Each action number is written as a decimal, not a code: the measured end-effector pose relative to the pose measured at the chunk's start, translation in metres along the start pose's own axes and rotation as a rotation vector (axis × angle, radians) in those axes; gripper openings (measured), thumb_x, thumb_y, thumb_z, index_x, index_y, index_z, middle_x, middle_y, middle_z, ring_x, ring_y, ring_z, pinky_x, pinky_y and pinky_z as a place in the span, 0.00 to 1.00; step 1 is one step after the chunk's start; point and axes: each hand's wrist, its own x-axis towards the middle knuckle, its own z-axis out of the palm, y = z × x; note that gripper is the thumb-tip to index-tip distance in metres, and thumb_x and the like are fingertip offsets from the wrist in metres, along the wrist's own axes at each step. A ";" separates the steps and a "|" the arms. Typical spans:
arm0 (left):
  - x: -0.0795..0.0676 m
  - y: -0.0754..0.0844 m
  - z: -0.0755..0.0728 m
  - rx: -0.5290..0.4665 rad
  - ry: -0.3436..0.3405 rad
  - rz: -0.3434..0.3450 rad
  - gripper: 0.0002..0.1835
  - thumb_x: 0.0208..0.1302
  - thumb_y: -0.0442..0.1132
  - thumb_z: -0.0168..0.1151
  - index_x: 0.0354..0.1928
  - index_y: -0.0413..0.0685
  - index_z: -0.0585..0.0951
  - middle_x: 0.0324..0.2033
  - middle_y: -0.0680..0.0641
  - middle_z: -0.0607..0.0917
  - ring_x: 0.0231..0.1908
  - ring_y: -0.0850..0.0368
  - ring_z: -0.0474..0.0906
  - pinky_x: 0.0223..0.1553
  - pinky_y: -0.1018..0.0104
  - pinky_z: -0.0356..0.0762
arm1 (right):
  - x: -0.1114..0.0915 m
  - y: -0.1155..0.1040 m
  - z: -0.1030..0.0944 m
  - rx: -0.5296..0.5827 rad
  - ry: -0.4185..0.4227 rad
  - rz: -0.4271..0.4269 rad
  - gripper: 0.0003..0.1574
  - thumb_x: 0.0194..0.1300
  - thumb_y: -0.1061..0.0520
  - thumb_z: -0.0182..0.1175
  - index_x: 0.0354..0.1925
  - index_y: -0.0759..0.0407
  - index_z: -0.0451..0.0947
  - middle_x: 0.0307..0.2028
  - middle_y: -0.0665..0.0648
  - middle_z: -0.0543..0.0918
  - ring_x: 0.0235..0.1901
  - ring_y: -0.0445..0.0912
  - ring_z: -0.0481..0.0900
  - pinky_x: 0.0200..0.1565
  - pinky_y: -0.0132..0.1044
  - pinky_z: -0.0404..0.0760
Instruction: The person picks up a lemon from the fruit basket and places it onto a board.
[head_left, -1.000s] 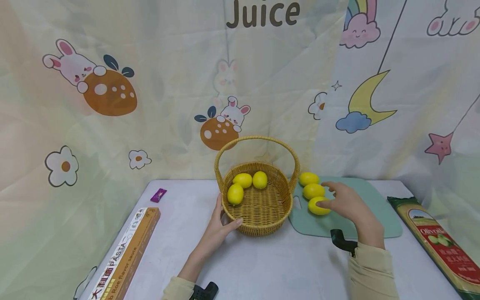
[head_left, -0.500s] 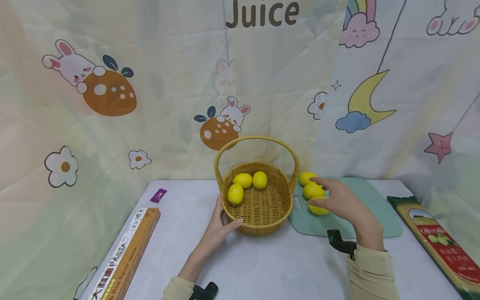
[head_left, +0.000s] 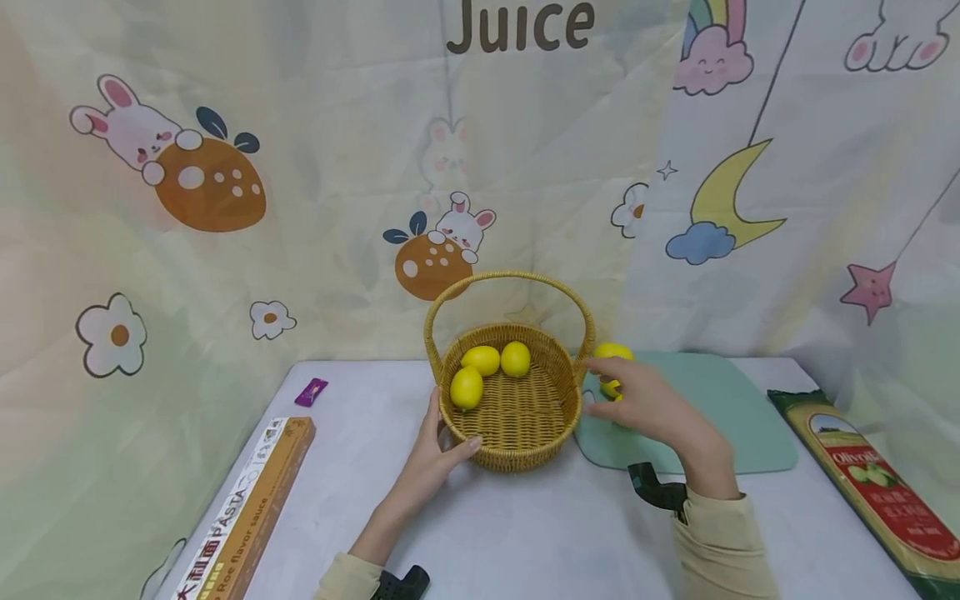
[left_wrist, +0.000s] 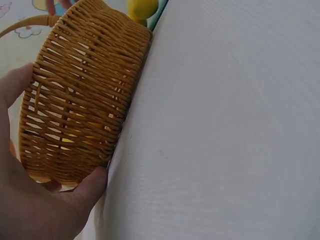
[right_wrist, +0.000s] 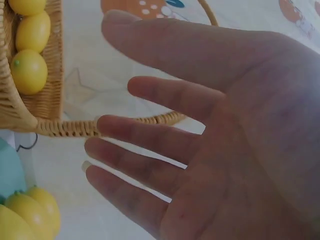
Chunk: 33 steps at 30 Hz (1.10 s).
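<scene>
My left hand [head_left: 426, 467] holds the near left side of a round wicker basket [head_left: 525, 454], which has a tall hoop handle. In the left wrist view, thumb and fingers spread across the woven wall [left_wrist: 85, 95]. Inside lie three yellow lemons [head_left: 481, 361] towards the back left. My right hand [head_left: 656, 408] hovers beside the basket's right rim, over the left part of a green cutting board [head_left: 738, 417]. Its fingers are spread and hold nothing in the right wrist view. More lemons [head_left: 613, 351] sit on the board, partly hidden by this hand; three show at the right wrist view's lower left.
A long pasta box [head_left: 251, 508] lies at the table's left, with a small purple packet [head_left: 311, 392] behind it. At the right edge lies a green and red pasta bag [head_left: 870, 483]. A printed cloth [head_left: 337, 167] hangs behind the white table [head_left: 525, 533].
My right hand has moved left from the lemons towards the basket's rim, now covering more of them. The left hand keeps its hold on the basket. The head view has shifted slightly.
</scene>
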 end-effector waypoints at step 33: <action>0.000 0.000 -0.001 0.018 0.002 -0.014 0.57 0.62 0.54 0.68 0.75 0.82 0.34 0.79 0.57 0.41 0.79 0.51 0.38 0.73 0.31 0.38 | 0.076 -0.037 0.095 0.066 -0.117 -0.114 0.38 0.61 0.53 0.70 0.67 0.54 0.72 0.65 0.56 0.77 0.65 0.54 0.73 0.65 0.54 0.73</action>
